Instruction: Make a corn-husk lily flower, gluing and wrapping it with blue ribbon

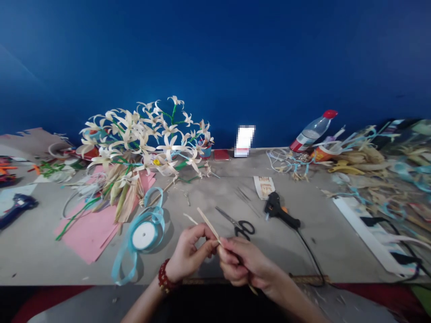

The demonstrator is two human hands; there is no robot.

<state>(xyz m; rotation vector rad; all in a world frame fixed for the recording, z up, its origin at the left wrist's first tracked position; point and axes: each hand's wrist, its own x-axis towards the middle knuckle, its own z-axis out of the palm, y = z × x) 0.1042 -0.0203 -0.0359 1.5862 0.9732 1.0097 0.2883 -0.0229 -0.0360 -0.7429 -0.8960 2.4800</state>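
Observation:
Near the table's front edge, my left hand point(190, 253) and my right hand point(240, 262) meet, both closed on a pale, narrow husk strip point(208, 223). Its flat end sticks up between them, and another end shows below my right fingers. The left thumb and fingertips pinch the strip close to the right thumb. A thin, curled pale piece point(190, 218) also rises above the left hand; whether it belongs to the same strip I cannot tell. Black-handled scissors point(240, 225) lie just beyond the hands. To their right rests a black glue gun point(281, 211) with a cord.
White husk-like flowers point(168, 143) on green stems stand at the back left. Pink paper point(89, 233) and a light-blue ribbon spool point(144, 235) lie left. A tilted bottle point(311, 132), a power strip point(367, 240) and piled husks occupy the right. A blurred bright screen point(244, 140) stands behind.

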